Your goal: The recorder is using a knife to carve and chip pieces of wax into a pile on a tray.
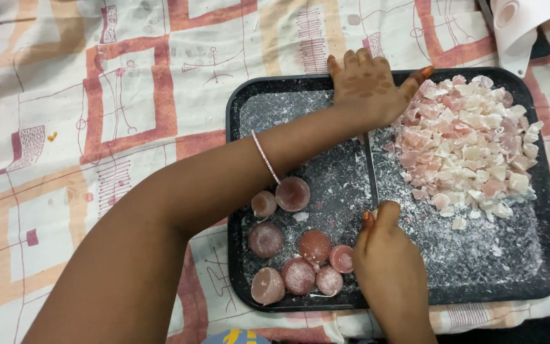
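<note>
Two black trays (233, 191) sit side by side on a patterned cloth, both dusted with white crumbs. Several pink-brown dome-shaped lumps (292, 193) lie in the left tray's near half. A heap of pink and white broken chips (472, 143) fills the right tray's far part. My left hand (367, 89) reaches across the left tray and lies flat at the far rim, thumb against the heap; a thin bracelet (265, 157) is on its wrist. My right hand (389, 255) has bunched fingers, fingertips down where the trays meet, beside the nearest domes. Anything between those fingers is hidden.
A white plastic object (523, 25) lies at the top right corner, just beyond the right tray. The cream and red patterned cloth (97, 127) stretches out to the left. A small blue and yellow thing (237, 336) peeks in at the bottom edge.
</note>
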